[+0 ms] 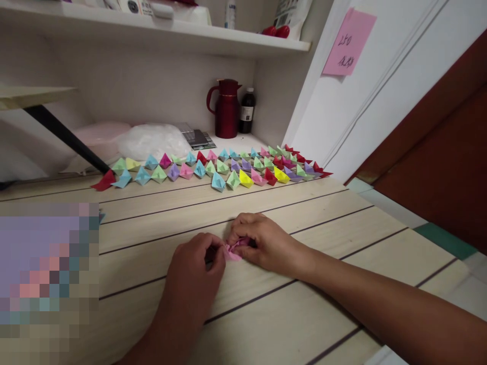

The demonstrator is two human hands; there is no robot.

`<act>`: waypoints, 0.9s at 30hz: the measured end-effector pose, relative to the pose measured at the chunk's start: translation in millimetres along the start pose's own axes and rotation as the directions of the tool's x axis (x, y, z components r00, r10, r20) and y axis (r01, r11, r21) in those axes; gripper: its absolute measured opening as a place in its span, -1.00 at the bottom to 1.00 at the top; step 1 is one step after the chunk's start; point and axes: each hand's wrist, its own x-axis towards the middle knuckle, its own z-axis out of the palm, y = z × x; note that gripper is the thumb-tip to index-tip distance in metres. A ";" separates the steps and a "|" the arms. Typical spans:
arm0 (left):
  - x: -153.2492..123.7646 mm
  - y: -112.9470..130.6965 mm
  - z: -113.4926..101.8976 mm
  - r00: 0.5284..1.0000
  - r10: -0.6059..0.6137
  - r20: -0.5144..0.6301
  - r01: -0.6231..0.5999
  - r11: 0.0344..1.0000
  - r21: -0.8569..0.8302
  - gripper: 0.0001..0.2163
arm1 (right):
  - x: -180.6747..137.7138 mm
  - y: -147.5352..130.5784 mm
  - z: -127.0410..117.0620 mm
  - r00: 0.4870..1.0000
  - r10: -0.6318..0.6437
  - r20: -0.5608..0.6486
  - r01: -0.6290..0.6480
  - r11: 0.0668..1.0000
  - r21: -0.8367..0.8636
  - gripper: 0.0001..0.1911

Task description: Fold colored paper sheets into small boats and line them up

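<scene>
A small piece of pink folded paper (233, 253) is held between my two hands, just above or on the striped table. My left hand (200, 263) pinches its left edge between thumb and fingertips. From the other side, my right hand (261, 241) grips it with curled fingers and thumb, hiding much of its shape. Beyond both hands stand rows of small folded paper boats (218, 181) in blue, green, yellow, pink, red and purple.
The table (335, 299) has dark lines across pale wood. At the back stand a red jug (227, 111) and a dark bottle (247, 112), beside a white plastic bag (152, 142). A black table leg (68, 137) slants at left. A pink note (350, 43) hangs on the wall. The lower left is pixelated.
</scene>
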 end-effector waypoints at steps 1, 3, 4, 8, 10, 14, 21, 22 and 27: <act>-0.1 -0.1 0.5 1.000 0.003 0.006 -0.003 1.000 0.008 -0.89 | -0.2 0.4 0.1 1.000 -0.005 0.003 0.005 1.000 0.003 -0.81; -0.2 -0.5 1.5 1.000 0.010 0.009 -0.010 1.000 0.029 -0.88 | -0.6 0.9 0.3 1.000 -0.005 0.003 0.005 1.000 0.005 -0.83; -0.2 -0.7 2.1 1.000 0.011 0.001 -0.011 0.999 0.040 -0.87 | -0.8 0.9 0.5 1.000 -0.004 0.005 0.004 1.000 0.005 -0.83; -0.5 -1.6 3.0 0.998 0.021 -0.062 -0.019 0.999 0.026 -0.81 | -1.4 -0.3 1.9 1.000 0.017 0.005 -0.017 1.000 0.006 -0.81; -0.8 -2.0 2.9 0.997 0.031 -0.065 -0.032 0.999 -0.021 -0.78 | -2.1 -0.7 2.9 1.000 0.017 0.003 -0.017 1.000 0.008 -0.81; -0.9 -4.1 3.4 0.997 0.064 -0.039 -0.067 0.994 -0.083 -0.76 | -3.8 -0.1 5.6 1.000 -0.016 0.001 0.015 1.000 0.017 -0.82; 0.6 -5.0 3.9 0.992 0.120 -0.030 -0.122 0.988 -0.094 -0.77 | -5.2 -1.2 10.3 0.997 -0.053 -0.063 0.053 0.999 -0.009 -0.83; 0.4 -4.0 3.3 0.990 0.134 -0.034 -0.136 0.986 -0.097 -0.76 | -5.2 -1.7 10.6 0.996 -0.047 -0.079 0.046 0.999 -0.016 -0.84; -1.1 2.2 -0.6 0.976 0.209 -0.059 -0.214 0.970 -0.113 -0.74 | -4.2 -3.4 10.3 0.992 -0.005 -0.123 -0.001 0.998 -0.056 -0.87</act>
